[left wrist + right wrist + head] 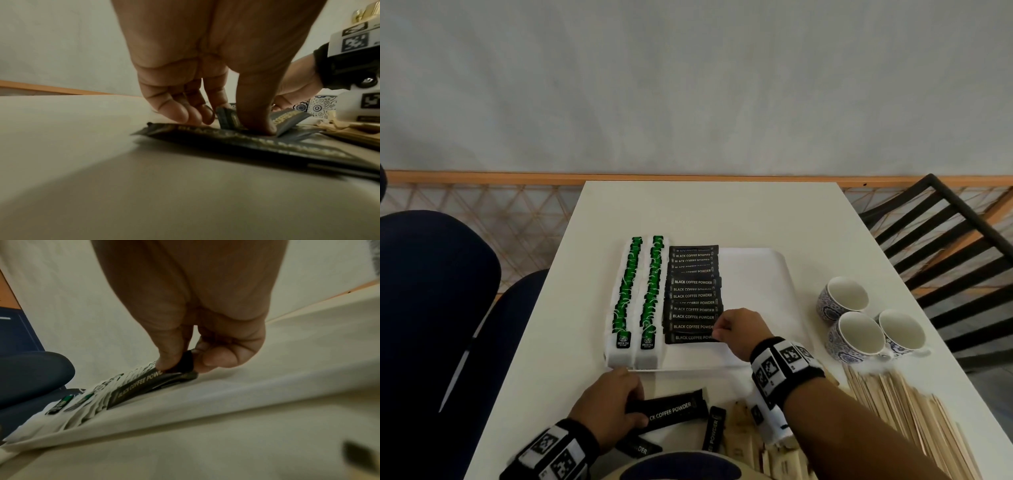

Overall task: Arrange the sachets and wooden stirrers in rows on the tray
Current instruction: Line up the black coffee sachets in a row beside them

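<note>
Thin, limp black foil coffee sachet [693, 337] pinched at right end by right hand [739, 332], left hand [609, 404] clamping another sachet [671, 413]; best gripped by edge.

Dim, even indoor light; wrist views blurred and soft up close, wide-angle bending at edges.

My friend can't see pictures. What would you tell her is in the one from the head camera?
A right hand pinches a black coffee sachet at the near end of a row on a white tray, beside two rows of green tea sachets. The left hand grips another coffee sachet on the table; wooden stirrers and three cups lie to the right.
</note>
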`<state>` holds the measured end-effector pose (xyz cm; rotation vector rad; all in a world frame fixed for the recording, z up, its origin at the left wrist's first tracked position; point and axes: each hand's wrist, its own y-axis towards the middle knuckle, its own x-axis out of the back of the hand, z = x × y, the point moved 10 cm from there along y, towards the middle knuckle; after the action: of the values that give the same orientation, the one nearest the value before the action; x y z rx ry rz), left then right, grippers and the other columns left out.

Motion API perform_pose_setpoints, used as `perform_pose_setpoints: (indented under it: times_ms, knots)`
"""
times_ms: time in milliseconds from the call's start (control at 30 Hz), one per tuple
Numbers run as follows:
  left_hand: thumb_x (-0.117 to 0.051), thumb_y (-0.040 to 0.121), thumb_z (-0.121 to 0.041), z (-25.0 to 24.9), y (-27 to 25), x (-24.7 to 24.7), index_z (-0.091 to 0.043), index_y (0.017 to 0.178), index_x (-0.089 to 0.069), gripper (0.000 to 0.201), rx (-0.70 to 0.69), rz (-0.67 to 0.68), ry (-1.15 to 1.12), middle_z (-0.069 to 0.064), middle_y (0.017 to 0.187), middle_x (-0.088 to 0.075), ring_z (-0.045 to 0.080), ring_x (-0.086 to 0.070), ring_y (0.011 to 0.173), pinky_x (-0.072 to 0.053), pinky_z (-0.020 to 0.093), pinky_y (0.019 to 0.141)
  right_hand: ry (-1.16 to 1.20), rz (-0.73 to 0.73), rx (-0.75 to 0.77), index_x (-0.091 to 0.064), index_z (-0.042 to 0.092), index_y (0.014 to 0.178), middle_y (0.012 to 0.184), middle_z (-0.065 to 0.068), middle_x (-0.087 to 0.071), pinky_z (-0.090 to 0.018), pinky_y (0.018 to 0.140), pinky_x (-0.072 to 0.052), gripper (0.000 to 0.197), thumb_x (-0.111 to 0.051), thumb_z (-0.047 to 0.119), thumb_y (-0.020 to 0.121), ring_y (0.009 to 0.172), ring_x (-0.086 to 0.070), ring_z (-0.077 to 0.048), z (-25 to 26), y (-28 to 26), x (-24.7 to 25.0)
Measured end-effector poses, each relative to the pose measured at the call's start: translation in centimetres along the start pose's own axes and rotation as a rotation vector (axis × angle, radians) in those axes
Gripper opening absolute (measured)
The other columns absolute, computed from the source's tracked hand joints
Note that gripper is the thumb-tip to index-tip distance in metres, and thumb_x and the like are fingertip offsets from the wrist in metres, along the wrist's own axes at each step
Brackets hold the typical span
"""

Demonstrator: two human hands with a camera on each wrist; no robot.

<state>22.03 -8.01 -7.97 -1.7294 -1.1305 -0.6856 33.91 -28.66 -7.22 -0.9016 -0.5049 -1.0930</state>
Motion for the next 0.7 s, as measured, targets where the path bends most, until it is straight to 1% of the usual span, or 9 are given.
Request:
perform_pose_setpoints:
  times_ms: [100, 133, 233, 333, 433, 533, 633, 700]
  knots:
    - [-0.076, 0.073, -0.039, 0.5, 0.0, 0.0, -0.038, 0.072, -0.046, 0.030, 0.036, 0.006, -0.018, -0.016, 0.091, -0.051, 0.001, -0.050, 0.083, -0.036, 0.014, 0.068, 0.000, -0.003, -0.018, -0.062, 0.023, 0.078, 0.086, 0.006, -0.063, -0.016, 0.061, -0.037, 0.010, -0.068, 0.021, 0.086, 0.082, -0.056, -0.011, 0.1, 0.5, -0.5]
    - [-0.076, 0.072, -0.038, 0.8, -0.1, -0.1, -0.037, 0.073, -0.048, 0.028, 0.058, 0.005, -0.034, -0.015, 0.089, -0.052, 0.000, -0.051, 0.081, -0.036, 0.014, 0.066, -0.013, -0.005, -0.019, -0.061, 0.024, 0.077, 0.087, 0.004, -0.063, -0.017, 0.061, -0.037, 0.012, -0.068, 0.021, 0.086, 0.081, -0.056, -0.011, 0.1, 0.6, -0.5]
    - [-0.078, 0.070, -0.036, 1.5, -0.1, -0.2, -0.036, 0.073, -0.052, 0.026, 0.101, 0.005, -0.072, -0.015, 0.087, -0.055, 0.000, -0.053, 0.079, -0.038, 0.014, 0.064, -0.043, -0.010, -0.022, -0.060, 0.024, 0.077, 0.096, 0.000, -0.061, -0.021, 0.071, -0.039, 0.012, -0.068, 0.023, 0.085, 0.084, -0.055, -0.014, 0.1, 0.8, -0.6]
    - [-0.078, 0.071, -0.036, 1.6, 0.0, -0.2, -0.035, 0.072, -0.053, 0.025, 0.102, 0.005, -0.078, -0.015, 0.085, -0.056, -0.001, -0.053, 0.077, -0.037, 0.014, 0.062, -0.061, -0.021, -0.003, -0.058, 0.024, 0.079, 0.102, -0.002, -0.053, -0.023, 0.076, -0.039, 0.011, -0.067, 0.023, 0.086, 0.087, -0.053, -0.016, 0.4, 0.9, -0.4]
    - [-0.073, 0.078, -0.035, 1.5, 0.1, 0.1, -0.036, 0.070, -0.052, 0.022, 0.073, -0.011, -0.075, -0.013, 0.083, -0.056, 0.001, -0.054, 0.075, -0.035, 0.012, 0.060, -0.077, -0.023, 0.021, -0.056, 0.023, 0.083, 0.101, -0.001, -0.047, -0.023, 0.078, -0.040, 0.010, -0.065, 0.021, 0.087, 0.085, -0.051, -0.017, 0.9, 0.9, -0.2]
    - [-0.066, 0.085, -0.032, 1.5, 0.1, 0.3, -0.038, 0.069, -0.051, 0.023, 0.057, -0.030, -0.098, -0.011, 0.084, -0.055, 0.001, -0.053, 0.076, -0.036, 0.012, 0.062, -0.088, -0.025, 0.035, -0.053, 0.021, 0.086, 0.102, -0.001, -0.045, -0.024, 0.077, -0.040, 0.010, -0.062, 0.020, 0.089, 0.083, -0.050, -0.017, 1.1, 1.0, -0.4]
    - [-0.064, 0.088, -0.028, 2.0, 0.2, 0.7, -0.035, 0.071, -0.056, 0.020, 0.064, -0.048, -0.164, -0.009, 0.084, -0.060, 0.001, -0.056, 0.079, -0.039, 0.012, 0.066, -0.092, -0.031, 0.041, -0.052, 0.020, 0.089, 0.103, -0.001, -0.043, -0.023, 0.076, -0.040, 0.008, -0.060, 0.019, 0.091, 0.081, -0.050, -0.017, 1.1, 1.0, -0.7]
    - [-0.064, 0.089, -0.026, 2.5, 0.1, 1.1, -0.033, 0.071, -0.059, 0.020, 0.081, -0.060, -0.219, -0.007, 0.083, -0.064, 0.002, -0.058, 0.079, -0.043, 0.015, 0.069, -0.093, -0.032, 0.045, -0.050, 0.020, 0.090, 0.104, -0.001, -0.043, -0.023, 0.075, -0.040, 0.009, -0.059, 0.020, 0.092, 0.081, -0.050, -0.017, 1.1, 0.9, -0.7]
